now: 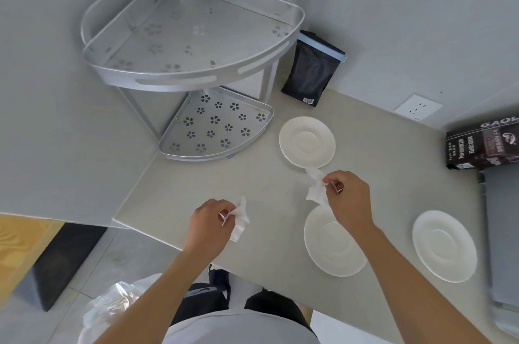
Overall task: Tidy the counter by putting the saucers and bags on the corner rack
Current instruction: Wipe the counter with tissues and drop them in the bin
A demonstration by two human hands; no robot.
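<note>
Three white saucers lie on the beige counter: one (307, 142) near the rack, one (334, 245) partly under my right wrist, one (444, 246) at the right. A black bag (311, 69) with a blue clip leans on the wall beside the silver two-tier corner rack (193, 74). A dark coffee bag (483, 147) lies at the right edge. My left hand (210, 220) pinches a white tissue piece (240, 217). My right hand (346, 197) pinches another white tissue piece (316, 189). Both rack shelves hold nothing.
A wall socket (418, 107) sits behind the counter. A grey appliance (502, 231) stands at the far right. Below the counter edge are a clear plastic bag (112, 307) on the floor and a dark block (56, 259) at the left.
</note>
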